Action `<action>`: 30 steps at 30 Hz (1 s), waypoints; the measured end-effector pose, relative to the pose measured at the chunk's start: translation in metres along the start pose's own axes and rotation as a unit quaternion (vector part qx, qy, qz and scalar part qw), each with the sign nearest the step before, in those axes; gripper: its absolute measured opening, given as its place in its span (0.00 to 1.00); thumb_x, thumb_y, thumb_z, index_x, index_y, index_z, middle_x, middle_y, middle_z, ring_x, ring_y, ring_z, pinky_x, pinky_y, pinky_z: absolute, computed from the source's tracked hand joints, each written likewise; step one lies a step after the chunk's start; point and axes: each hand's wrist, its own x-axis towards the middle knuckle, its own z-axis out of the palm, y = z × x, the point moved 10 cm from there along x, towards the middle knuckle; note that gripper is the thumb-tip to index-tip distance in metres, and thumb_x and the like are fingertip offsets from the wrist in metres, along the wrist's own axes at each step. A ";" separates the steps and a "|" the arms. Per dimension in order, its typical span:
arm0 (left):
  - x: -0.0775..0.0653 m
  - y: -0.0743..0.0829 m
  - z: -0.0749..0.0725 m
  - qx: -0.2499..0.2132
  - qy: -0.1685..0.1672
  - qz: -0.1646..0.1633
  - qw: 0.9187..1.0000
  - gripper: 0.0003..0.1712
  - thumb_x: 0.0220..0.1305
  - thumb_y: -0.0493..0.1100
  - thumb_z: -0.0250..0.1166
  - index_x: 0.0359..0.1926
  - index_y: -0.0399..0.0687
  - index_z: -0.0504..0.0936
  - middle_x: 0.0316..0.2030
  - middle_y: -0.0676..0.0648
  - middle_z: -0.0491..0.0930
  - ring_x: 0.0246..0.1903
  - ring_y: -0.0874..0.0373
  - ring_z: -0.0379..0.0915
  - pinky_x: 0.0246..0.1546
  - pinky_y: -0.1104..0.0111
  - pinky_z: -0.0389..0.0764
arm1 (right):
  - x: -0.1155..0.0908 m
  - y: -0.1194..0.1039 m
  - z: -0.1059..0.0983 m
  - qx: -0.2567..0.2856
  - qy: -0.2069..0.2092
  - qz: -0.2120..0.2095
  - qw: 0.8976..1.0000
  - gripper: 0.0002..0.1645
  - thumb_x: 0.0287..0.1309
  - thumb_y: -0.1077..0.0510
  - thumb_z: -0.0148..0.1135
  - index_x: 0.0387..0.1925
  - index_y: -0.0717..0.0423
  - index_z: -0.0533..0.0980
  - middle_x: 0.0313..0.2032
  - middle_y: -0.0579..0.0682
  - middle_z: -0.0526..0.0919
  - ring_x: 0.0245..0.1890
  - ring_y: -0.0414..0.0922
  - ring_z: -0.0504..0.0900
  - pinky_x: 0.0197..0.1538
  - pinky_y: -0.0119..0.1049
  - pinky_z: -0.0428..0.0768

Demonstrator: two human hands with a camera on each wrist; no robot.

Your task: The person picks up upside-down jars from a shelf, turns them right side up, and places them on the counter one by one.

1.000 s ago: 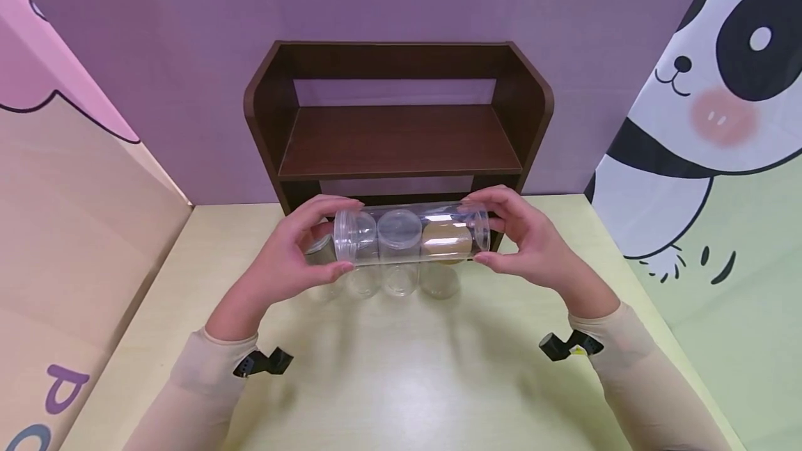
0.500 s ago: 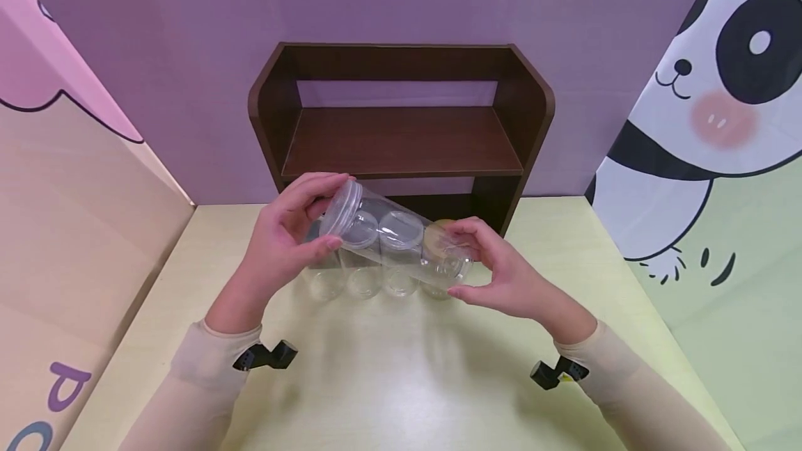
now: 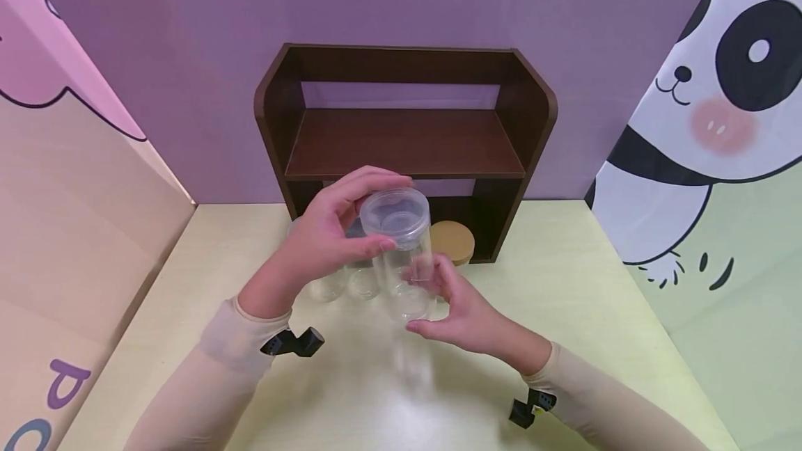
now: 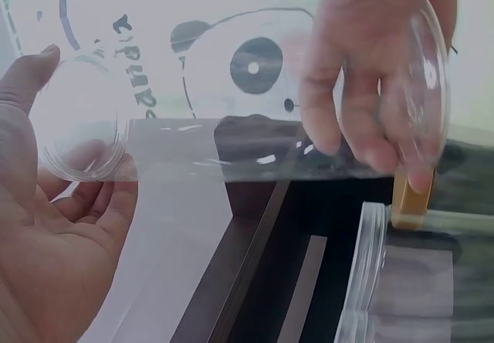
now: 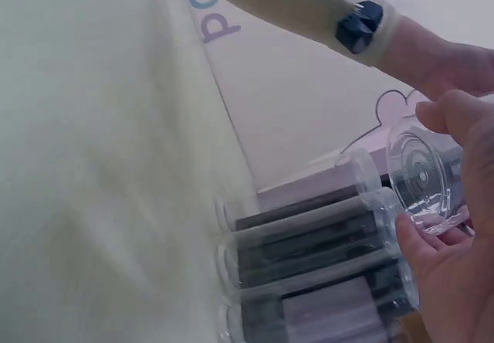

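Both hands hold a tall clear plastic jar [image 3: 398, 266] in front of the shelf, its clear lid up and slightly tilted toward the head camera. Around the lid, the left hand [image 3: 322, 232] has its thumb in front and its fingers behind. The right hand [image 3: 466, 315] grips the jar near its base, thumb below and fingers at the far side. In the left wrist view the see-through jar [image 4: 224, 150] spans from one hand to the other. The right wrist view shows the round jar bottom [image 5: 421, 173] within the right hand's grasp.
Several clear jars [image 5: 309, 242] stand in a row on the table [image 3: 351, 381], partly hidden behind the hands. One jar has a tan lid [image 3: 452, 241]. Behind them stands a dark brown two-tier shelf [image 3: 404, 141]. Printed cloth walls [image 3: 689, 124] enclose the table.
The held jar has swung from lying level to nearly upright, lid up. The left hand moved right with the lid, while the right hand came down and left with the base.
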 end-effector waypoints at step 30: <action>-0.009 -0.017 0.020 0.035 -0.045 -0.033 0.998 0.39 0.59 0.32 0.81 0.72 0.44 0.81 0.68 0.50 0.79 0.66 0.49 0.75 0.64 0.57 0.84 | 0.012 -0.028 -0.032 -0.027 0.055 -0.034 0.998 0.47 0.65 0.59 0.80 0.78 0.57 0.65 0.71 0.52 0.75 0.71 0.53 0.77 0.74 0.44 0.78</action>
